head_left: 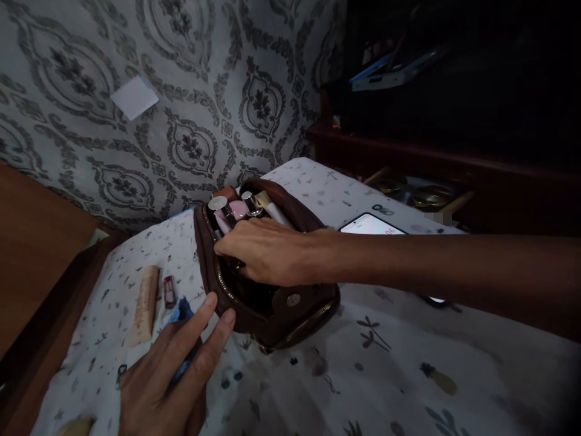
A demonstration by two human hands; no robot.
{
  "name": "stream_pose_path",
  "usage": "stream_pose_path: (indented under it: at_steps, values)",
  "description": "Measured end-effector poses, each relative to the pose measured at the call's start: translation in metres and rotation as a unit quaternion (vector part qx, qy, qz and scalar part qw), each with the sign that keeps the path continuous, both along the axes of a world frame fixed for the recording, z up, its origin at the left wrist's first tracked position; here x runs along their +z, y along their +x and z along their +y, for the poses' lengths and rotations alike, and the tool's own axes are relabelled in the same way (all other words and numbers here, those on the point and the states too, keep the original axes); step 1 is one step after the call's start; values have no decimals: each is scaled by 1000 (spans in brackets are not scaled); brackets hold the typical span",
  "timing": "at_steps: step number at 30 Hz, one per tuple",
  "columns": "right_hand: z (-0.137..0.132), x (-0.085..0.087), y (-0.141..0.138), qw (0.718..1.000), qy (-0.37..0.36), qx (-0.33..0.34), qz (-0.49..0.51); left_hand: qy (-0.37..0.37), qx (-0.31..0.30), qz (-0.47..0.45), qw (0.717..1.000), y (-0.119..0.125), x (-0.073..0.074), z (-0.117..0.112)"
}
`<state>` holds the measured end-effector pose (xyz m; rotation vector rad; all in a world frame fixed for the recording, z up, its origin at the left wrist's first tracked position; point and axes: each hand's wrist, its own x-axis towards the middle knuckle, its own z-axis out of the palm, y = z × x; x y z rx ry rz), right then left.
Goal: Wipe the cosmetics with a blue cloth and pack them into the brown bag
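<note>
A dark brown zippered bag lies gaping on the patterned cloth. My right hand reaches down into its mouth; the fingertips are hidden inside, so their grip does not show. Beyond the knuckles, a pink bottle and other cosmetics with silver caps fill the far end of the bag. Two outstretched fingertips of my left hand rest at the bag's near left edge. A crumpled blue cloth shows beside and between its fingers, seemingly held against the palm.
A beige tube and a small dark red tube lie left of the bag. A lit phone is partly under my right forearm. Patterned wallpaper rises behind; dark wooden furniture stands at the right.
</note>
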<state>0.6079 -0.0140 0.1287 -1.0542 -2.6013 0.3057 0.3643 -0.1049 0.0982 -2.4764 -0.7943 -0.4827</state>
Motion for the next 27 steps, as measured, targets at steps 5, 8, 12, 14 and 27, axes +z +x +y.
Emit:
stream_pose_path:
  at_steps: [5,8,12,14,27]
  values:
    - [3,0,0,999,-17,-33,7,-14,-21,-19,1000,6,-1,1]
    - [3,0,-1,998,-38,-58,-3,-8,-22,-36,999,10,-4,2]
    - [-1,2,-3,998,-22,-47,-46,13,-15,-34,999,11,-5,2]
    - [-3,3,-3,997,-30,-52,-53,16,-14,-21,1000,11,-5,2]
    - [-5,1,-6,993,-38,-70,-84,39,-19,-5,999,16,-1,2]
